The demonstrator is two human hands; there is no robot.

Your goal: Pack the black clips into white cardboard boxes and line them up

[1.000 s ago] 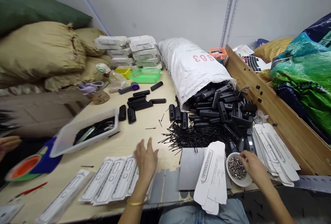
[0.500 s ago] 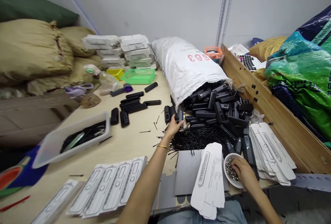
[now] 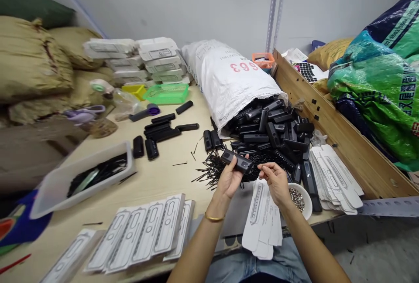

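Observation:
My left hand holds a small black plastic case lifted above the table, fingers wrapped round it. My right hand is raised beside the case's right end, fingertips pinched together; what they hold is too small to see. Just right of that hand sits a white bowl of small metal pieces. Under the hands lie a heap of thin black pins, a grey sheet and a stack of white printed cards. Behind them a white sack spills a pile of black cases.
A clear tray of black strips stands at left, packaged cards lie along the front edge, more white cards at right. Loose black cases, a green basket, stacked white packs, tan sacks and a wooden board surround the table.
My left hand reached to the black cases, took one and brought it back. My right hand left the bowl and rose to meet the case. The view shifted right.

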